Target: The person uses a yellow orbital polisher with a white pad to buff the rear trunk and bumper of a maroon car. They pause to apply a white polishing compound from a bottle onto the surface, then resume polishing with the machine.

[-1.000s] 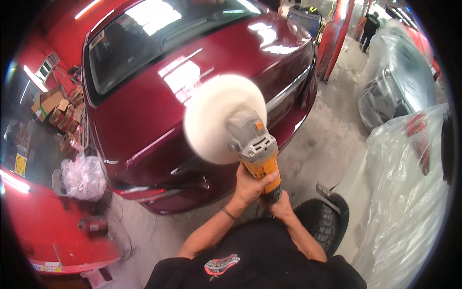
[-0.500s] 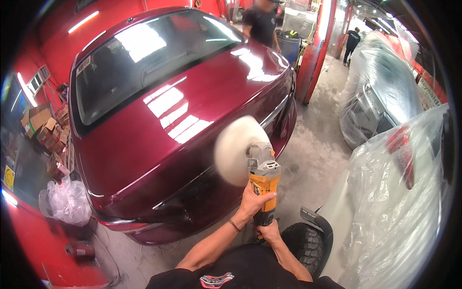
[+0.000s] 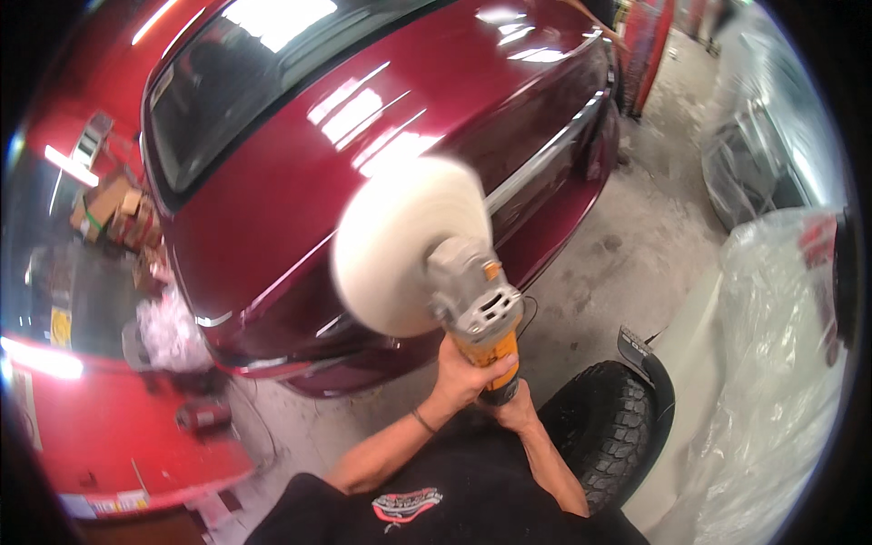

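Note:
A yellow and grey power polisher (image 3: 480, 309) is in both my hands. My left hand (image 3: 460, 371) wraps round its yellow body, thumb across the top. Behind it, my right hand (image 3: 515, 409) is closed on the dark rear end, its fingers partly hidden. At the tool's head is a large round off-white pad (image 3: 400, 241), smeared at its edge as if spinning. The pad is in front of the rear of a glossy dark red car (image 3: 263, 245). Whether it touches the paint I cannot tell.
At my right are a knobbly tyre (image 3: 604, 427) and a pale vehicle under plastic sheeting (image 3: 763, 363). Another plastic-wrapped car (image 3: 763, 136) stands beyond. Cardboard boxes (image 3: 123, 209) and a plastic bag (image 3: 173, 331) are at the left. A cord (image 3: 532, 313) shows beside the polisher.
My view has tipped down and shifted. The polisher has come closer and turned, its pad now angled left and appearing larger. Both hands keep their hold. The people at the back have mostly left view.

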